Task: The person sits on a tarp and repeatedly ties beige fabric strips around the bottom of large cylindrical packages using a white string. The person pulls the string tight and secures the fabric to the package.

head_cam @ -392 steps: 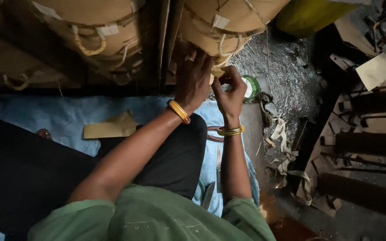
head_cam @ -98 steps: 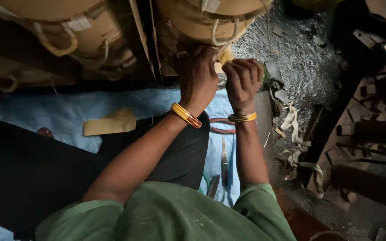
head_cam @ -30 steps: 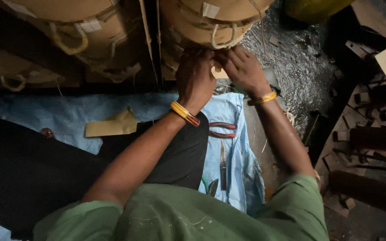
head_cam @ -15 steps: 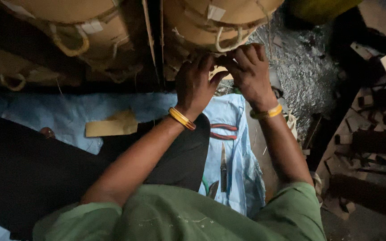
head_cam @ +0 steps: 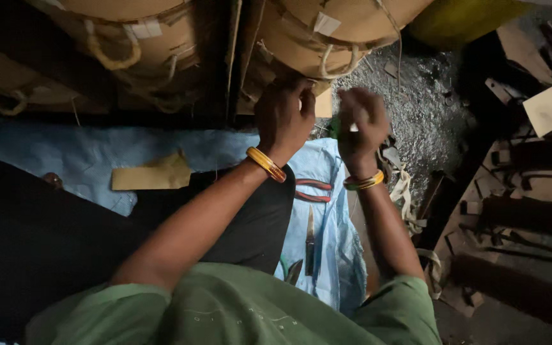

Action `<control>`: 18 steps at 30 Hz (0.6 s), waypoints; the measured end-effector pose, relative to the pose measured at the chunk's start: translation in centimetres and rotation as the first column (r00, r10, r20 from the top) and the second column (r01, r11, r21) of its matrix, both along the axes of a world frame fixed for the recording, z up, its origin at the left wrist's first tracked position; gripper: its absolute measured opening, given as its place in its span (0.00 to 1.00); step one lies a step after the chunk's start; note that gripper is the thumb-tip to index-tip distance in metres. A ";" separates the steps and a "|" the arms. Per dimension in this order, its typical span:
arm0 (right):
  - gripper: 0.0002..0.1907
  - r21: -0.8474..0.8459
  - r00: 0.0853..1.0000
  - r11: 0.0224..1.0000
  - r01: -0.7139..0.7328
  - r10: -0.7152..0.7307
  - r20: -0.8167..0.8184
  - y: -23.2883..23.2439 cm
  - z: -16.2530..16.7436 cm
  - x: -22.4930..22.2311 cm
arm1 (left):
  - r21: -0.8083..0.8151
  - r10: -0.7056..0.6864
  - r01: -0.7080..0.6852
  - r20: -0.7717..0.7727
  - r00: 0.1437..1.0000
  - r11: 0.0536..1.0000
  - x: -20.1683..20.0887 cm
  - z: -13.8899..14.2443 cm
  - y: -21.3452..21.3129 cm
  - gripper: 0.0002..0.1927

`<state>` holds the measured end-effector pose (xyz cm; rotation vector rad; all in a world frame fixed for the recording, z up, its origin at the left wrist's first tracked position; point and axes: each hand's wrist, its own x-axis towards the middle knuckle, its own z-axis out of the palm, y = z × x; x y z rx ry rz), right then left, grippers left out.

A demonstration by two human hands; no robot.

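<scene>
Kneeling on a pale blue sheet (head_cam: 97,156), the person is working both hands at the lower edge of a big cardboard-wrapped bundle (head_cam: 346,25) bound with pale cord (head_cam: 337,61). The left hand (head_cam: 283,118) is pressing against the bundle's underside, fingers curled in where the cord loops down, though I cannot tell whether they are actually pinching it. The right hand (head_cam: 360,121) is hanging just beside it, closed into a loose fist around something small and pale that the blur is hiding. Each wrist is wearing a yellow bangle. To my eye the work is tying or tightening the binding, and doing it well is going to mean keeping the left hand braced on the cardboard so the loop is not slackening while the right is drawing the end snug, pulling along the cord rather than across the soft edge. A knife (head_cam: 310,239) and red-handled pliers (head_cam: 314,190) are lying on the sheet between the forearms, and a scrap of brown card (head_cam: 151,174) is sitting well off to the left.
</scene>
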<state>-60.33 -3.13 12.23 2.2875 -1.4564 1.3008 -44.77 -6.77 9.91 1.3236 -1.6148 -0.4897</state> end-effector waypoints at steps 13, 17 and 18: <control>0.17 0.339 0.847 0.936 -0.091 0.252 -0.469 -3.7 1.4 -2.4 | -0.178 -0.131 0.142 0.072 0.989 0.974 1.2 -0.7 0.7 0.13; 0.22 0.203 0.724 0.979 0.019 0.126 -0.678 -4.1 0.6 -2.4 | -0.284 -0.127 0.157 0.123 0.984 0.946 0.1 -5.1 0.4 0.16; 0.16 0.260 0.639 0.959 0.116 0.128 -0.759 -4.2 0.5 -2.4 | -0.291 -0.137 0.158 0.092 0.986 0.944 -0.2 -6.5 0.0 0.16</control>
